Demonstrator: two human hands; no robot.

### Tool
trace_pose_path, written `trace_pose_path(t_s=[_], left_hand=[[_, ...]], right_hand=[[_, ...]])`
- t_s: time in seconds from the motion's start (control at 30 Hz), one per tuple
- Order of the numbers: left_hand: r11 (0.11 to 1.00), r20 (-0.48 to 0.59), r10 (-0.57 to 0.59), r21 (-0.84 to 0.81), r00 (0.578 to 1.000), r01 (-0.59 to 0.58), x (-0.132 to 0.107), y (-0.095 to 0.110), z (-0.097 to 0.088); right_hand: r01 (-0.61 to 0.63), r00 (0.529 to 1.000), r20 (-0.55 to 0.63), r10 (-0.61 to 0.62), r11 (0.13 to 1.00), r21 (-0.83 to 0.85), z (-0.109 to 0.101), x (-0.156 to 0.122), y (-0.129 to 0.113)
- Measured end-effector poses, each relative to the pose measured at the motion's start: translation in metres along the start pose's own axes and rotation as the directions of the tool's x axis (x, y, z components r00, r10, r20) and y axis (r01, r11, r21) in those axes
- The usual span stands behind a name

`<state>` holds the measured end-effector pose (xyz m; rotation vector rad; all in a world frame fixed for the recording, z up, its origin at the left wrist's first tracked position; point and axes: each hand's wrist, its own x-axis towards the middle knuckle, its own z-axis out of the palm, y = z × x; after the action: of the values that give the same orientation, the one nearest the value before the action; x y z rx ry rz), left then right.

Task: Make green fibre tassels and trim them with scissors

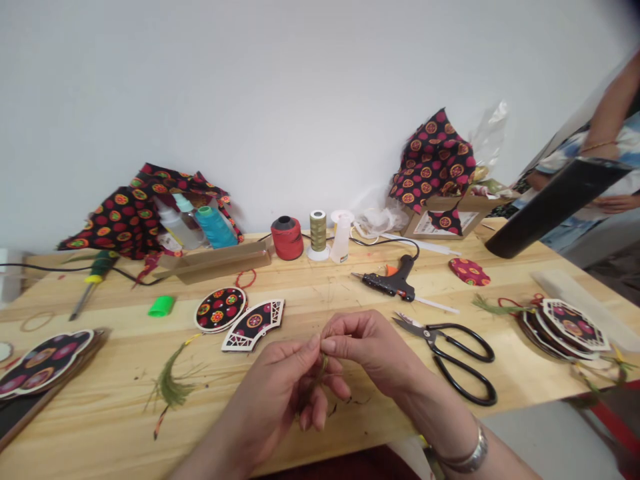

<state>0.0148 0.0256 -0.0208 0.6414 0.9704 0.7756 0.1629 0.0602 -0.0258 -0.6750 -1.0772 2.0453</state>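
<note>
Both my hands meet above the front middle of the wooden table (200,427). My left hand (287,377) is curled round a bundle of olive-green thread (324,365), mostly hidden by the fingers. At its top, my right hand (367,343) pinches with thumb and forefinger, touching the left fingertips; what is in that pinch is too small to make out. Just beyond the hands lie a fan-shaped ornament (256,325) and a round one (221,309), both with patterned fabric. A green tassel (173,380) rests to the left. Black-handled scissors (445,347) lie to the right.
A glue gun (390,279) lies behind the scissors. Thread spools, red (287,239) and olive (319,233), stand by the wall. Stacked ornaments (575,327) sit at right, near a black tube (555,207). A screwdriver (93,283) lies at left. Another person (600,147) stands at far right.
</note>
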Motion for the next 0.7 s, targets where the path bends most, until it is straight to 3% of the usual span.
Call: trace_pose_path(t_s=[0.7], left_hand=[[0.997, 0.012, 0.055, -0.046, 0.998, -0.055, -0.0013, 0.005, 0.0052]], right_hand=[[0.02, 0.998, -0.063, -0.019, 1.0, 0.019, 0.004, 0.0014, 0.0015]])
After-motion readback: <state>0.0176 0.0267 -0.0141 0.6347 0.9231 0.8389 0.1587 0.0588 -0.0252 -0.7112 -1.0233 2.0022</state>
